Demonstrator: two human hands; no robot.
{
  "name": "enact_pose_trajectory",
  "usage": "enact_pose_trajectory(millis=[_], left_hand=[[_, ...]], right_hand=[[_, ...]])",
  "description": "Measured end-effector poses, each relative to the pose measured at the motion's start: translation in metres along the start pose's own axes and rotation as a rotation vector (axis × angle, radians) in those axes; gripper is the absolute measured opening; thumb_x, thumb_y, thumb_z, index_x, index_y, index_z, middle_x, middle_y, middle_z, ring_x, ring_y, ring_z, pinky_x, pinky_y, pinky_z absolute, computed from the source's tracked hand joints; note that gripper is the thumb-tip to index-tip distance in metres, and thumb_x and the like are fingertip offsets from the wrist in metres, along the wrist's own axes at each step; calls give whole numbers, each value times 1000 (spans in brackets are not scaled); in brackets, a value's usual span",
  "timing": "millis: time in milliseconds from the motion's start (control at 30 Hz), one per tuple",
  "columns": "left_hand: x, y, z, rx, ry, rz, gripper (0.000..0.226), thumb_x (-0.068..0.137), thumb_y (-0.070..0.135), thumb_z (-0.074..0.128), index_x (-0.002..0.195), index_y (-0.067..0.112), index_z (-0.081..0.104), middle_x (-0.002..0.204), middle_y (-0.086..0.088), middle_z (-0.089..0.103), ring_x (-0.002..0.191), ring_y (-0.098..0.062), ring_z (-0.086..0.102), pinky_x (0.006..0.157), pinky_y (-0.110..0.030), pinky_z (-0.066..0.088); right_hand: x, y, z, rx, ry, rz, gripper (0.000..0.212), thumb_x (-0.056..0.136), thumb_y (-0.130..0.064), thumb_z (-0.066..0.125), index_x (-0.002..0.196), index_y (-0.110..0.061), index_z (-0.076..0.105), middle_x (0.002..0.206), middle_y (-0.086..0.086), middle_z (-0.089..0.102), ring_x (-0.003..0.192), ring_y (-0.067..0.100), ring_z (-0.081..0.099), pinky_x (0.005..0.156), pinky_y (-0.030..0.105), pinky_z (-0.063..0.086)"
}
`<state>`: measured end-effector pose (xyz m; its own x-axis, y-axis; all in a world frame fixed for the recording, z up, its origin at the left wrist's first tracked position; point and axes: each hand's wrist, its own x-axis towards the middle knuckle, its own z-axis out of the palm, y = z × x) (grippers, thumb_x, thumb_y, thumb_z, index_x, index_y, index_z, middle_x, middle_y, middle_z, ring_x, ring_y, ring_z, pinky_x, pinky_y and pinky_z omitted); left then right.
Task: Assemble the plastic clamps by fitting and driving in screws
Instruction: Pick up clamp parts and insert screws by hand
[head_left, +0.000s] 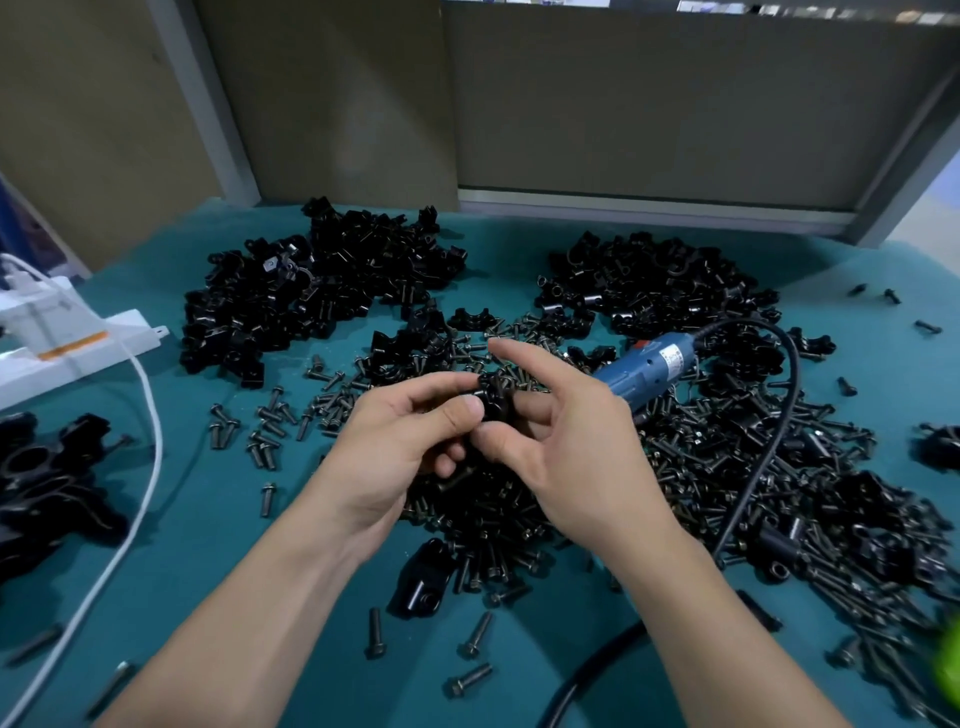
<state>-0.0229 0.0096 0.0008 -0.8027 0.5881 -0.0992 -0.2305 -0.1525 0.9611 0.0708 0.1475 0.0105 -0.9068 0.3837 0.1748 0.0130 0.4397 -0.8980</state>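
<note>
Left grip (395, 441) and right grip (561, 441) meet above screws (493, 519), both pinching clamp (491, 397) between them; right index raised. Driver (644, 369) lies on surface (208, 545) just beyond right grip, nose toward it, axis slanting far-right; right grip nearer for pickup.

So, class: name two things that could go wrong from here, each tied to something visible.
The left hand and right hand pinch a small clamp over the screw pile; a dropped screw could get lost there. The screwdriver has its cord lying across loose screws; lifting it may scatter them.
</note>
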Motion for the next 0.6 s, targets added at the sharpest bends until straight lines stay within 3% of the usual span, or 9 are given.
enact_pose_trajectory(millis=[33,133,233,367,433,500,600], left_hand=[[0,-1,0,4,-8,-12,36,63,29,80,98,22,83,71,-2,68,55,-8,54,48,-17,45],[0,0,0,48,-56,-20,55,66,31,80,118,11,76,84,-11,68,59,-9,52,48,-16,42],[-1,0,0,70,-61,8,46,71,27,77,112,9,78,88,-14,68,59,-9,52,46,-16,40],[-2,0,3,33,1,42,37,73,29,75,108,17,80,87,-6,73,59,-7,54,49,-15,43],[-1,2,2,18,69,51,44,73,32,74,114,16,78,91,-1,77,58,-4,56,51,-13,45],[-2,4,-3,-13,127,26,46,72,37,74,112,14,78,94,0,79,57,-4,58,51,-14,46],[-3,7,-8,-75,132,-11,31,71,37,75,92,16,83,91,-2,80,54,-6,58,50,-14,47]], right_hand=[[0,0,0,-42,-4,-9,70,88,-25,82,139,-57,48,87,-17,76,91,1,72,77,16,57],[0,0,1,-157,-30,-40,75,88,-31,80,140,-66,39,89,-6,76,91,12,72,84,26,61],[1,0,2,-143,-53,-57,78,87,-28,81,143,-62,40,93,-11,78,84,12,75,86,34,62],[2,-4,-6,-50,-36,2,79,74,-29,92,141,-46,55,104,-19,78,92,-1,74,90,26,60],[4,-9,-21,10,32,35,56,73,-27,93,124,-36,71,103,-21,77,92,-6,73,87,21,60],[3,-13,-42,-148,123,26,21,79,-25,89,95,-35,78,86,-24,76,76,-8,70,70,12,58],[-12,-6,-58,-434,73,60,18,82,-24,85,73,-38,77,69,-26,71,56,-2,66,51,13,52]])
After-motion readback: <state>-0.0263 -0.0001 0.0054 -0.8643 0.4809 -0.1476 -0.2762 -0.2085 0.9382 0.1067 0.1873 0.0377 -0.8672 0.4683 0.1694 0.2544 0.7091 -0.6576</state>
